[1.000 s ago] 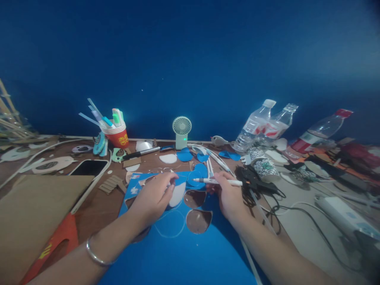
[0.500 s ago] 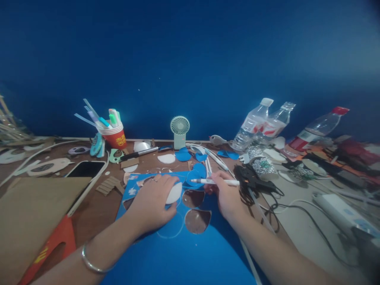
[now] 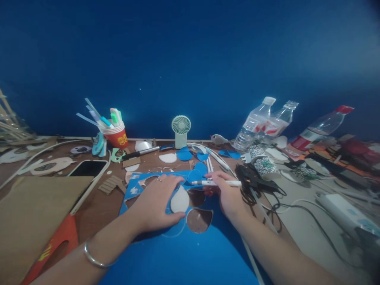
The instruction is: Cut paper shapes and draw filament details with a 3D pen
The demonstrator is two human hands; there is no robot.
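A blue sheet point(image 3: 178, 259) with several cut-out holes lies before me. On it rests a white teardrop-shaped piece point(image 3: 179, 200), close to the cut edges. My left hand point(image 3: 156, 202) lies on the sheet around that piece, thumb and fingers spread apart. Part of a faint pencilled curve shows below the thumb. My right hand point(image 3: 224, 192) grips a white pen point(image 3: 218, 183) almost level, its tip pointing left above the sheet's far edge. Loose blue cut-outs point(image 3: 198, 170) sit just beyond the tip.
A small fan point(image 3: 181, 130) stands by the wall. Left are a red paper cup point(image 3: 117, 136) of markers, a phone point(image 3: 89, 168) and cardboard point(image 3: 41, 221). Right are a black glue gun point(image 3: 252, 178) with cords, plastic bottles point(image 3: 255, 122) and a power strip point(image 3: 347, 213).
My left fingers have opened away from the white piece, which now shows more fully and sits slightly further right. My right hand keeps the pen in nearly the same place.
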